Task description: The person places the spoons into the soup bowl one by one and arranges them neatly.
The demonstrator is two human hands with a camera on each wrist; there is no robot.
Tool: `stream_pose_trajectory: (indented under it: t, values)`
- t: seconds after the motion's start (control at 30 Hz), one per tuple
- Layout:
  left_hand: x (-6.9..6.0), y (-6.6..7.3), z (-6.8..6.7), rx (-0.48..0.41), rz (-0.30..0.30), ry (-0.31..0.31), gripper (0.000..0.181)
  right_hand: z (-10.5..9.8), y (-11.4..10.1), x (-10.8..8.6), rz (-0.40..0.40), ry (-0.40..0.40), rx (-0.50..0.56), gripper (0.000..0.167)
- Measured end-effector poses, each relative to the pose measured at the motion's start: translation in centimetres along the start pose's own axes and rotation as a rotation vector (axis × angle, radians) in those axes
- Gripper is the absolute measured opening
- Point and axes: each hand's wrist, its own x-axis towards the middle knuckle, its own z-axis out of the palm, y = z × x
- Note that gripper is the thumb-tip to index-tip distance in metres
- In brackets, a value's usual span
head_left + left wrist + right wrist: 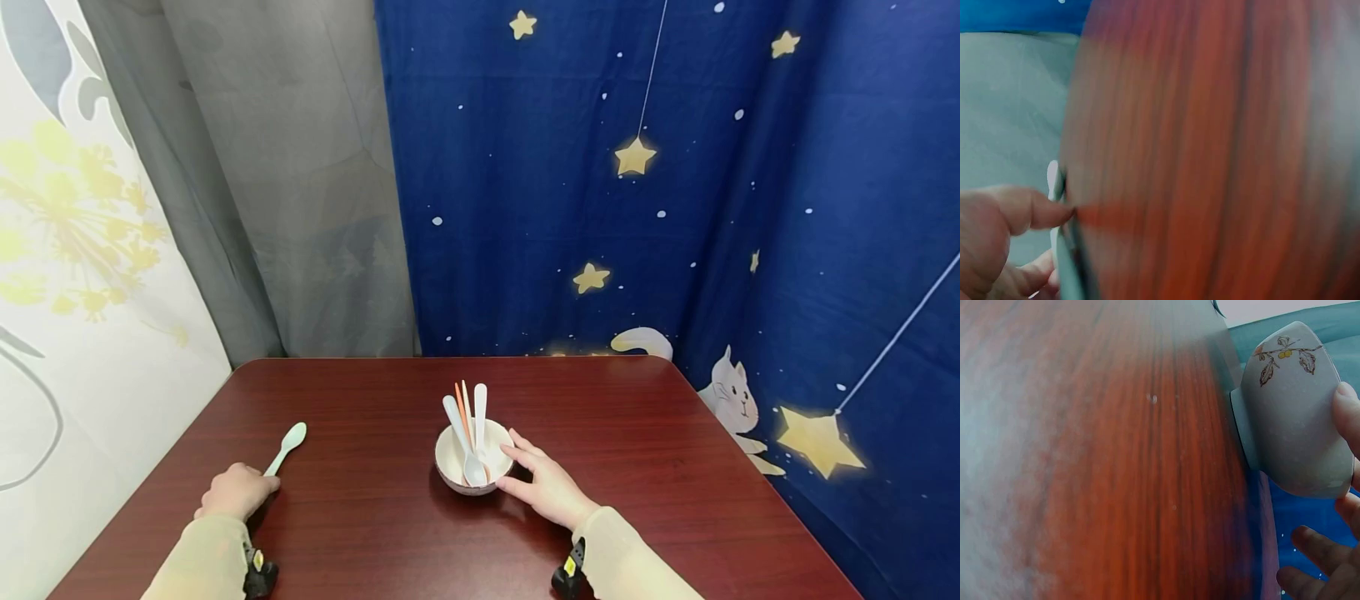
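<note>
My left hand (236, 492) grips the handle of a pale green spoon (288, 446) at the table's left side, its bowl end pointing away. In the left wrist view the thumb (1047, 211) lies across that spoon (1054, 174), close to the tabletop. At the centre stands a small white bowl (450, 458) holding several utensils, among them a light grey spoon (459, 425), a white handle (480, 404) and a thin orange stick (459, 400). My right hand (551, 487) touches the bowl's right rim with fingers spread. The right wrist view shows the bowl's leaf-patterned outside (1294, 419), with the thumb against it.
The dark red wooden table (360, 533) has rounded far corners. Behind it hang a grey curtain (315, 208) and a blue curtain with stars (525, 208). A white patterned cloth (97, 375) hangs along the left side.
</note>
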Motion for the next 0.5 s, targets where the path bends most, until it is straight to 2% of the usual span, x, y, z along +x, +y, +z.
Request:
stream_pose_trajectory:
  t: [0.1, 0.23, 0.37, 0.5]
  values:
    - [0.1, -0.1, -0.5, 0.070, 0.023, -0.050, 0.046, 0.1, 0.1, 0.0, 0.002, 0.000, -0.003, 0.061]
    - [0.4, -0.4, -0.8, 0.103, 0.041, -0.066, 0.047, 0.0, 0.1, 0.1, 0.002, -0.003, 0.000, 0.061]
    - [0.5, -0.9, -0.8, 0.073, 0.052, -0.048, 0.041, 0.0, 0.1, 0.1, -0.001, -0.005, -0.003, 0.062]
    - [0.5, -1.3, -0.8, 0.029, 0.096, -0.035, 0.033, 0.0, 0.1, 0.1, -0.008, 0.000, -0.007, 0.061]
